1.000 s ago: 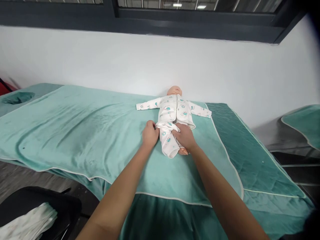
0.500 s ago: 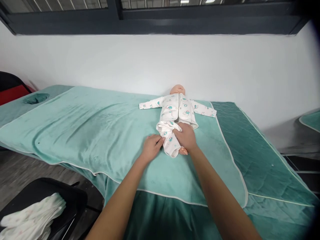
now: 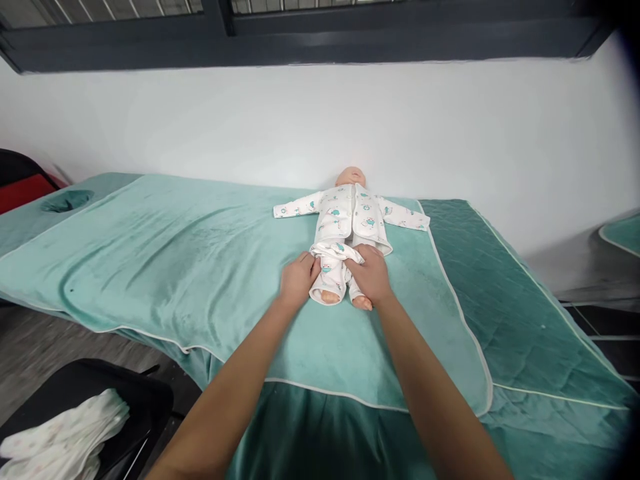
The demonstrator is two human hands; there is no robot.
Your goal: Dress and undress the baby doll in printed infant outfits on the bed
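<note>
A baby doll lies on its back on the light green blanket, head toward the wall and arms spread. It wears a white printed jacket. White printed pants are on its legs, with the waist bunched around the thighs and both feet showing at the cuffs. My left hand is closed on the left edge of the pants' bunched waist. On the opposite side, my right hand grips the right edge of the same waist, thumb inward.
The blanket covers a bed with a dark green quilted cover. A face hole is at the left end. Folded white cloth lies on a black chair at lower left. Behind stands a white wall below a dark window frame.
My left hand has moved up from the lower pant leg to the waist. The doll's left-side foot now shows at its cuff. My right hand keeps its hold.
</note>
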